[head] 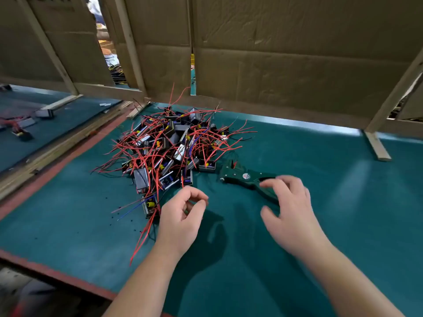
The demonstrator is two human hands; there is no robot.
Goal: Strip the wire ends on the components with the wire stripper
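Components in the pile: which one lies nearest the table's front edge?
The component with a yellow part left of the left hand; it lies at the near tip of the pile, the others farther back.

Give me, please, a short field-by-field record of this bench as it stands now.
surface: green mat
parts: one tangled pile of components, with red wires sticking out, left of centre
tool: wire stripper lying flat on the mat, just right of the pile
left: left hand at the pile's near edge, fingers curled; unclear whether they pinch a wire
right: right hand with fingers spread over the stripper's handles, not gripping them
backdrop: cardboard partition
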